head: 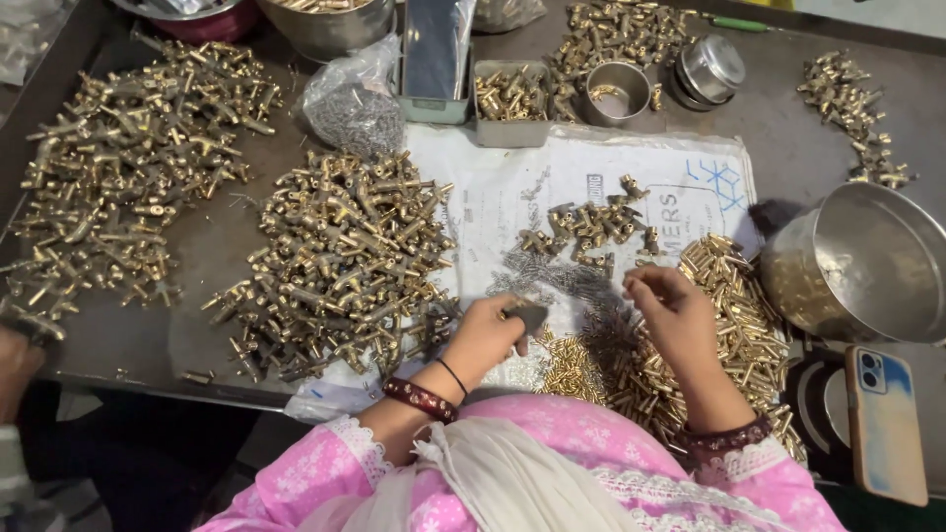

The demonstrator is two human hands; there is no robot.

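My left hand (pixel 485 335) is curled narrow around a small dark brass fitting (pixel 527 315), thumb and fingers pinching it; the exact shape of the piece is too small to tell. My right hand (pixel 673 313) has its fingertips drawn together just right of the fitting, seemingly pinching something tiny; I cannot make out what. A dark red bangle (pixel 420 399) and a thin black thread sit on my left wrist.

Landmark: the printed white sheet (pixel 512 187) spread on the dark metal table (pixel 128 335).

- Both hands hover over the sheet's near edge.
- Scatter of thin grey pins (pixel 557 278) lies on the sheet, between and just beyond my hands.
- Small cluster of brass fittings (pixel 589 229) at the sheet's middle, beyond the pins.
- Heap of short brass sleeves (pixel 734 315) at the sheet's right near corner, under and beside my right forearm.
- Big pile of T-shaped brass valves (pixel 345 261) overlaps the sheet's left edge; a second pile (pixel 128 177) lies further left, well apart.
- Steel bowl (pixel 872 266) just right of the sheet; a phone (pixel 885 424) near it, closer to me.
- Small trays and steel cups along the sheet's far edge.
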